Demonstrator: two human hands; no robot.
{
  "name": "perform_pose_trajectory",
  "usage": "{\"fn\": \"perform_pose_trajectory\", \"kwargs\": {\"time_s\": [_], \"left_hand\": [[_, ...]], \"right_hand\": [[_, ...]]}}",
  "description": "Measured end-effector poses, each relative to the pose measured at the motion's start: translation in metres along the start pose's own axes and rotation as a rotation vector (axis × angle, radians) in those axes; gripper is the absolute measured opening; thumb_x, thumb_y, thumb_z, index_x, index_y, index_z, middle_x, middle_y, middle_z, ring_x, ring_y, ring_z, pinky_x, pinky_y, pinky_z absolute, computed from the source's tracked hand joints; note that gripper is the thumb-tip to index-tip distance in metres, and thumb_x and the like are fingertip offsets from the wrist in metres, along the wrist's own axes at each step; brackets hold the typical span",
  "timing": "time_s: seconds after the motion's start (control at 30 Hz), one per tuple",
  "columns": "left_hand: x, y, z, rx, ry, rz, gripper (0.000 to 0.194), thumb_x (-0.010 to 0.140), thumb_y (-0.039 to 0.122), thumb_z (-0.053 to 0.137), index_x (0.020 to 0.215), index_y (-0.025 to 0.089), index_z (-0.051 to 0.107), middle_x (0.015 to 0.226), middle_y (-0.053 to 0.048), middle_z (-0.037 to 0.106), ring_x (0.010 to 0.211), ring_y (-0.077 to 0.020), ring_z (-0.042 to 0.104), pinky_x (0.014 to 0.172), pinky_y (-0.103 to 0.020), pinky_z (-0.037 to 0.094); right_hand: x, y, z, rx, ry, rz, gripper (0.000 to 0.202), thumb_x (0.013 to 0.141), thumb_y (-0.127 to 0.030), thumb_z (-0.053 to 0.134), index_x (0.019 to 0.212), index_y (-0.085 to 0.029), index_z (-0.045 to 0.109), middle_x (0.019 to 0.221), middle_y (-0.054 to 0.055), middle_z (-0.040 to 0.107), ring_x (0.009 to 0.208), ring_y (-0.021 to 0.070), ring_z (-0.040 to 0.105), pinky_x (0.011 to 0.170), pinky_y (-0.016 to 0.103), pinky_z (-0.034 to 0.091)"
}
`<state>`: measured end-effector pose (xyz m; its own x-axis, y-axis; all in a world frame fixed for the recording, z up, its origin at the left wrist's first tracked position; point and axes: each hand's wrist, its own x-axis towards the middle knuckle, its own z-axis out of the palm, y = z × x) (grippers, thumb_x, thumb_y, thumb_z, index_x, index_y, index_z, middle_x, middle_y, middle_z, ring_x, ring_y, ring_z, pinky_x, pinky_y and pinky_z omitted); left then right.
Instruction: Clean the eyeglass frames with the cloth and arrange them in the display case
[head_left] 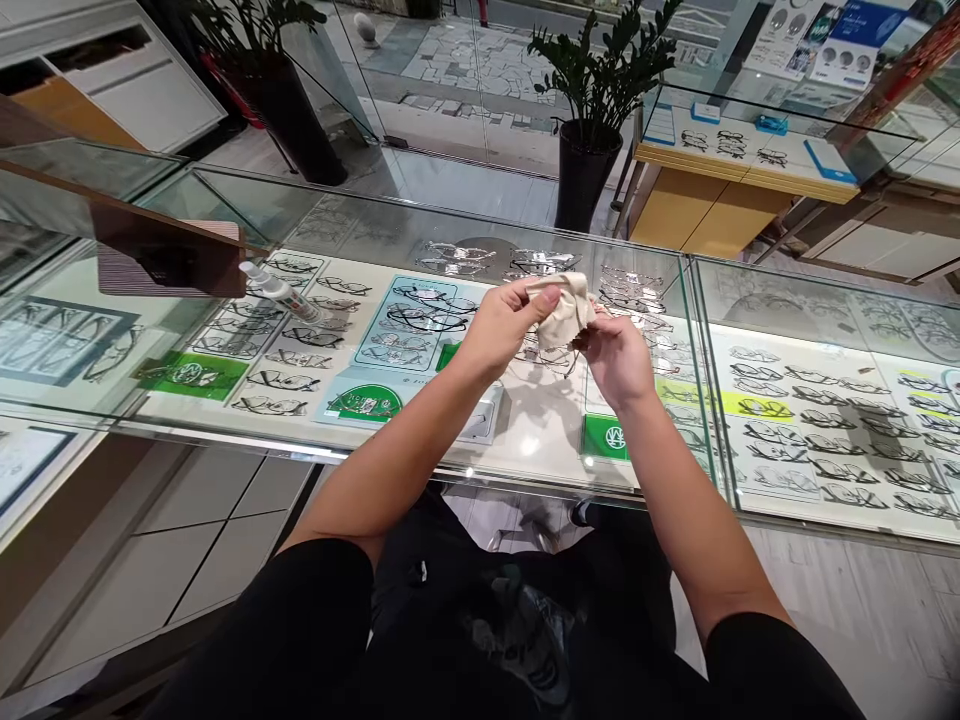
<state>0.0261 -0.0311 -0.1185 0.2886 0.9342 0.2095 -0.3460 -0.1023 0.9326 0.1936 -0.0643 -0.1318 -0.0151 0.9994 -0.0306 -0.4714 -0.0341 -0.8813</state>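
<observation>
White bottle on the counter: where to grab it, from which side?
Around the white bottle's body, just below the cap, coming from the right. The body is slim and appears upright, cap up, with the striped panel to its left. The left hand is nearer, but holds the cloth.

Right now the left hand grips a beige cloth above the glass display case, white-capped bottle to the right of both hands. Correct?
No, wrong side: the head view shows the white-capped bottle to the left of the left hand and the right hand. The rest stands: the left hand grips the beige cloth above the glass display case.
</observation>
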Motion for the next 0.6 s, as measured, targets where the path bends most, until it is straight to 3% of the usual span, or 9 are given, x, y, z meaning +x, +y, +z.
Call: {"fn": "perform_pose_trajectory", "kwargs": {"time_s": [0.17,0.4,0.6], "left_hand": [[0.005,0.003,-0.002,-0.121,-0.055,-0.063,0.054,0.082,0.063,0.09,0.107,0.016,0.08,0.086,-0.005,0.077,0.085,-0.0181,0.074,0.08,-0.028,0.056],[0.002,0.008,-0.002,-0.174,-0.133,-0.103,0.045,0.081,0.049,0.095,0.105,0.016,0.076,0.097,-0.008,0.08,0.085,-0.0164,0.074,0.081,-0.026,0.056],[-0.001,0.009,0.001,-0.153,-0.124,-0.093,0.061,0.063,0.04,0.107,0.108,0.017,0.073,0.096,-0.006,0.079,0.084,-0.016,0.073,0.079,-0.025,0.055]], "right_hand": [[0.001,0.0,0.002,-0.052,0.035,0.025,0.014,0.063,-0.034,0.079,0.069,-0.024,0.071,0.081,0.001,0.072,0.079,0.0189,0.062,0.071,0.032,0.051],[0.0,0.001,-0.002,-0.213,-0.072,-0.008,0.016,0.066,-0.037,0.084,0.07,-0.025,0.076,0.072,-0.001,0.069,0.078,0.0183,0.06,0.082,0.035,0.051],[0.0,0.002,-0.003,-0.191,-0.133,-0.001,0.022,0.065,-0.041,0.094,0.073,-0.025,0.08,0.072,-0.001,0.072,0.082,0.0199,0.065,0.095,0.038,0.051]]}}
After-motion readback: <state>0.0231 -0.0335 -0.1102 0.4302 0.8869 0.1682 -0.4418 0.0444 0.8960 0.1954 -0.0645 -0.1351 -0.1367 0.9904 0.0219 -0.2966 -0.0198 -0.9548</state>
